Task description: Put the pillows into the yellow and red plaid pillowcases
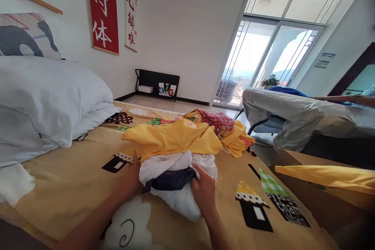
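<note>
A bunched white cloth garment (175,199) with a dark navy part (172,179) lies in front of me on the bed. My right hand (204,188) has its fingers closed on the garment's right side, where white and navy cloth meet. My left hand (133,174) is against the left side of the same bundle, its fingers hidden by the cloth. Just beyond, a yellow garment (172,138) with a carrot print is spread against the white cloth. Behind it to the right lies a heap of yellow clothing with red plaid cloth (218,122).
The bed has a tan printed sheet (70,175). A puffy white quilt (49,101) sits at left. At right are a cardboard box (331,211) with yellow cloth (331,177), a plastic-covered surface (295,109) and another person's arm (348,99). A low black shelf (158,78) stands by the wall.
</note>
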`<state>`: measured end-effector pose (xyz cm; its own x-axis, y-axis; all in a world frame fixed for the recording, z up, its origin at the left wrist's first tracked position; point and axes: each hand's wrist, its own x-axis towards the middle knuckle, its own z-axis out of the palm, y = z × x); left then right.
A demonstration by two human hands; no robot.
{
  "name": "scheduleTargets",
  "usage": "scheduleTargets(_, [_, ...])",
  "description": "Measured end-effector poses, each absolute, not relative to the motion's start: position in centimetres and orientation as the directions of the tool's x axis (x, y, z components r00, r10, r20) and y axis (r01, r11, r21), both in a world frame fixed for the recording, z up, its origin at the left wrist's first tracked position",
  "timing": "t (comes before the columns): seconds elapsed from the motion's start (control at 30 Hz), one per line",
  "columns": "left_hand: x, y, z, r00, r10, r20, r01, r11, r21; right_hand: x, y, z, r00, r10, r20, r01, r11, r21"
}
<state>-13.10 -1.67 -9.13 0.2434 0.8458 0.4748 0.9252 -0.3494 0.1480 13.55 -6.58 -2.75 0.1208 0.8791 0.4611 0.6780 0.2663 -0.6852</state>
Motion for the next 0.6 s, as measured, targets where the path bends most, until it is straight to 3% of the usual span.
scheduleTargets(0.1, [-14.0,-0.9,-7.9,0.075,0.839,0.538,0.978,-0.166,0.123,14.3,-6.7,-4.4,0.122,0.892,0.435,0.746,0.207,-0.633])
scheduleTargets(0.17, [-14.2,-0.4,-6.9,0.031,0.711,0.702,0.982,-0.155,0.113,14.9,-6.9,-5.6,0.109,0.892,0.44,0.755,0.214,-0.62])
scheduleTargets(0.27, [-13.7,-0.2,-5.7,0.147,0.499,0.854,0.939,-0.341,0.037,15.2,-7.4,-6.8,0.105,0.876,0.471,0.795,0.211,-0.569])
scheduleTargets(0.33, [-13.2,-0.4,-5.0,0.184,0.428,0.885,0.877,-0.478,0.05,15.1,-7.7,-7.2,0.119,0.865,0.487,0.832,0.181,-0.525])
scheduleTargets(0.47, [-12.3,-1.3,-4.0,0.121,0.525,0.842,0.726,-0.625,0.286,14.9,-7.9,-7.2,0.1,0.87,0.483,0.859,0.17,-0.484])
scheduleTargets(0.6, [-11.4,-1.9,-3.4,0.121,0.695,0.709,0.672,-0.583,0.456,14.7,-7.3,-6.1,0.078,0.908,0.411,0.831,0.169,-0.529])
